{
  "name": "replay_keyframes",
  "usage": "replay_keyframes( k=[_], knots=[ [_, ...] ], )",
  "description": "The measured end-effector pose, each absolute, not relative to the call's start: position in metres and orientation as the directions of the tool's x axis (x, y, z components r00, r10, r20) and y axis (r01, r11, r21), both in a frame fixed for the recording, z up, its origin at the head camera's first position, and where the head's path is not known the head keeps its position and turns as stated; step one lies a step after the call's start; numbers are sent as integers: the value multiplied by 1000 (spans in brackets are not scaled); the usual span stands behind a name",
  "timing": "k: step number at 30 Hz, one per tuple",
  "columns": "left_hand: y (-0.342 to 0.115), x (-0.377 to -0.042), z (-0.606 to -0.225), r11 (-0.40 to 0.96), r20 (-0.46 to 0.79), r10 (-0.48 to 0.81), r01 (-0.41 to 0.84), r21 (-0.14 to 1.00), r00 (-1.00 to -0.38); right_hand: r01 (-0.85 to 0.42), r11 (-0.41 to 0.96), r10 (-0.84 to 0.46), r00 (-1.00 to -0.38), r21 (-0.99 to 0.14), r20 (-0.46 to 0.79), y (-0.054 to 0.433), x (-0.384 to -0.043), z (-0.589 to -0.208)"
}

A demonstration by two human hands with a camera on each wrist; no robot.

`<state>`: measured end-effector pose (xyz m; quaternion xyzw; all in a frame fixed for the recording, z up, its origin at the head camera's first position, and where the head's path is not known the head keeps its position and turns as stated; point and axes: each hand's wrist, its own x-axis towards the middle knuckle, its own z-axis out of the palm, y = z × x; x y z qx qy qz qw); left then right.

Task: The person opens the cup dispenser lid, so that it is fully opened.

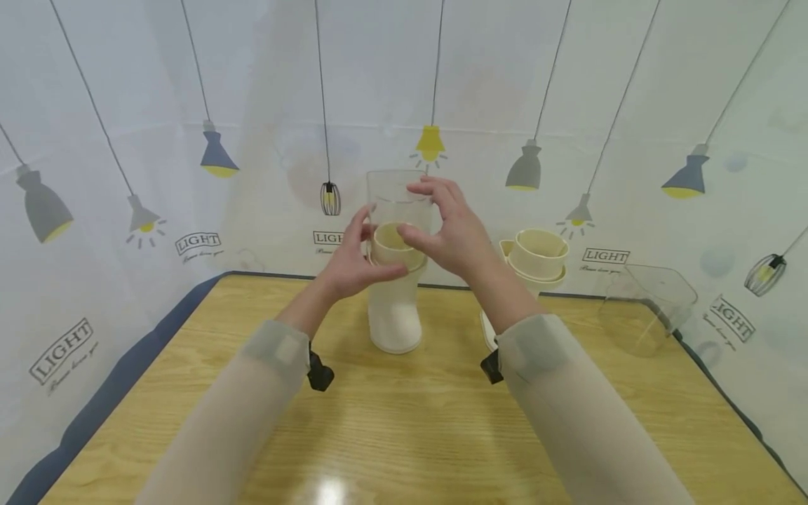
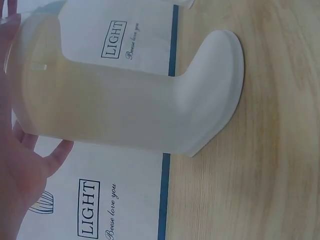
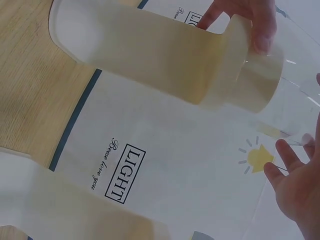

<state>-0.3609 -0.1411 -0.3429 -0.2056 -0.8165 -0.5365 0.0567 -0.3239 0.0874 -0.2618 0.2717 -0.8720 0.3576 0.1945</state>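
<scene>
An off-white boot-shaped stand (image 1: 394, 312) with a cream ring-like collar at its top stands upright on the table. Over that collar a clear plastic container (image 1: 387, 186) rises upright and overlaps it. My left hand (image 1: 346, 265) grips the stand near its top, its thumb across the front of the collar and the fingers round the far left side. Higher up, my right hand (image 1: 459, 231) holds the clear container from the right, with the thumb in front and fingers near its upper part. In the left wrist view the stand's foot (image 2: 217, 85) rests on wood.
To the right, behind my right forearm, stands a second matching boot-shaped stand (image 1: 539, 258) with a cream collar. Farther right, a second clear container (image 1: 647, 308) is on the table (image 1: 391, 421) near its back corner. A lamp-printed cloth (image 1: 265, 161) hangs behind.
</scene>
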Motion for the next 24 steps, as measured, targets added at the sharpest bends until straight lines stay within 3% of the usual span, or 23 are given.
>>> replay_keyframes(
  k=[13, 24],
  knots=[
    [-125, -344, -358, 390, 385, 131, 405, 827, -913, -614, 542, -307, -780, -574, 545, 92, -324, -267],
    [-108, -328, -365, 481, 471, -2, 412, 774, -882, -601, 500, -282, -793, -623, 539, 93, -325, -272]
  ],
)
